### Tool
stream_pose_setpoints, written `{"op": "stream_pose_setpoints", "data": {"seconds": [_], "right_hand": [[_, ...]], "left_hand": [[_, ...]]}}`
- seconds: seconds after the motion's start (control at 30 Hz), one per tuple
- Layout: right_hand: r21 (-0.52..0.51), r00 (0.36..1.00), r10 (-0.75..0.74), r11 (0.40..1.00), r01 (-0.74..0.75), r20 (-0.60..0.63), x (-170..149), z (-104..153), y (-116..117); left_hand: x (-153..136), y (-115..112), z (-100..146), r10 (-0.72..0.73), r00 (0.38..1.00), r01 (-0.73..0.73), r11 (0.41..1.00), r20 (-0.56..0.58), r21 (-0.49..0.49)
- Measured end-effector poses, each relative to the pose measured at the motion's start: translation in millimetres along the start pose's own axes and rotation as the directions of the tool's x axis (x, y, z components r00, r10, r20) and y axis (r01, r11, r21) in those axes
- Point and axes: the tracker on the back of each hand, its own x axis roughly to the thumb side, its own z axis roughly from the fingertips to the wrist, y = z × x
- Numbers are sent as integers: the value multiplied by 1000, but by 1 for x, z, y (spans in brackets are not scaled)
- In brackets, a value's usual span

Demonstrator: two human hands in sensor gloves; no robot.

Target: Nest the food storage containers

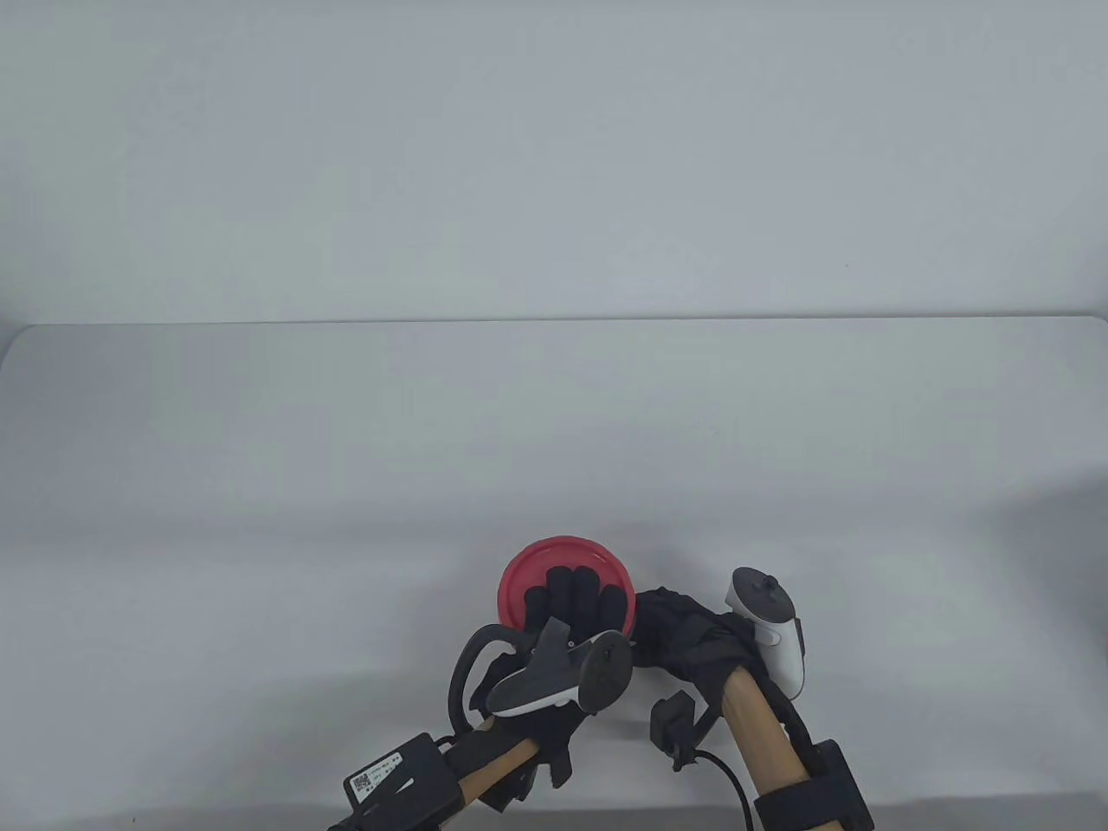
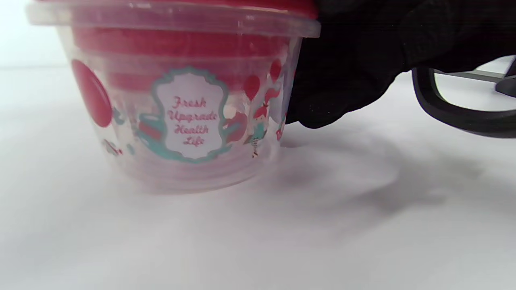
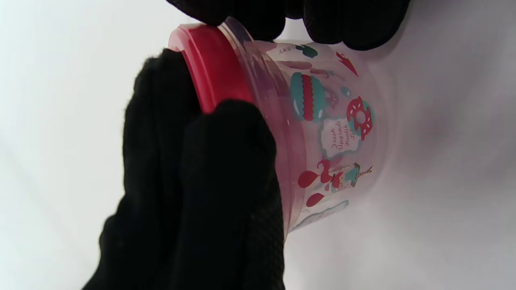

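Your left hand [image 1: 567, 606] presses flat on the red lid [image 1: 528, 571]; your right hand [image 1: 684, 636] holds the container [image 2: 181, 117] near the tabletop's [image 1: 260, 519] front edge.

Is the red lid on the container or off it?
On: the red lid sits on the rim of the clear container, under the left hand.

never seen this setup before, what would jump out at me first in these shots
The red lid stands out at the near middle of the white table, with the left hand lying flat on top of it. It caps a clear container printed with red and teal pictures and the words "Fresh Upgrade Health Life", with more red showing inside through the wall. The right hand touches the container's right side.
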Motion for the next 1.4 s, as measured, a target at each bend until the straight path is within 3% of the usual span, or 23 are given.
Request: {"op": "stream_pose_setpoints", "data": {"seconds": [0.27,0.43,0.57,0.7,0.83,0.87,0.93,1.1,1.4], "right_hand": [[-27,1000,-20,999,20,16,-1,-2,-1],[-20,1000,-7,1000,7,14,-2,-1,1],[-26,1000,6,1000,-6,15,-2,-2,1],[-24,1000,8,1000,-7,16,-2,-1,1],[-26,1000,5,1000,-4,16,-3,-1,1],[-28,1000,3,1000,-2,16,-3,-1,0],[-25,1000,-4,1000,4,17,-3,-2,-1],[-31,999,-6,1000,7,33,-4,-5,-4],[-45,999,-4,999,5,37,-4,-5,-4]], "left_hand": [[-30,1,24,69,981,-54,995,181,-83],[-33,6,35,119,984,-111,992,134,-63],[-18,11,26,253,965,-256,966,68,42],[-1,5,6,193,981,-192,981,-36,33],[3,-9,-5,204,978,-205,979,-40,-16],[1,-9,-4,167,985,-167,986,-43,12],[-4,-9,-2,124,992,-124,992,16,15],[-25,-8,3,196,964,-190,980,177,-52],[-38,-5,2,238,939,-217,970,249,-111]]}}
